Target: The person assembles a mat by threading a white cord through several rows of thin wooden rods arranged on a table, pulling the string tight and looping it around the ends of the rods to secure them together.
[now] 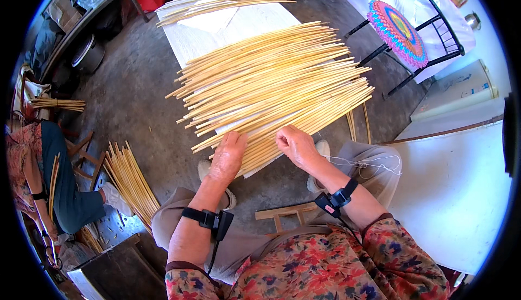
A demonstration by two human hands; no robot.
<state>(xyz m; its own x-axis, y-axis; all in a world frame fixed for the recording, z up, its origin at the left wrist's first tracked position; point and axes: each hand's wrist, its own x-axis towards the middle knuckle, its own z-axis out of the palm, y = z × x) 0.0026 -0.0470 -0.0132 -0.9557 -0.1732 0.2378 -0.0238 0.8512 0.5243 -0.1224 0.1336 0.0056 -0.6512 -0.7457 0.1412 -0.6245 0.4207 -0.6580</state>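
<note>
Many thin yellow sticks (277, 83) lie side by side in a wide layer, overhanging a pale board (214, 35). My left hand (228, 152) is closed at the near-left part of the layer, its fingers curled down against the sticks. To its right, my right hand (296, 144) is closed in a fist-like pinch over the near sticks. Whatever either hand grips is hidden under the fingers. A thin white string (374, 165) lies loosely looped over my right knee.
More loose sticks (228, 4) lie at the board's far end. A stick bundle (129, 180) leans left of my legs. Beside it sits another person (70, 175) with scissors (53, 252). A chair with a colourful round cover (399, 34) stands far right; a white surface (450, 191) is near right.
</note>
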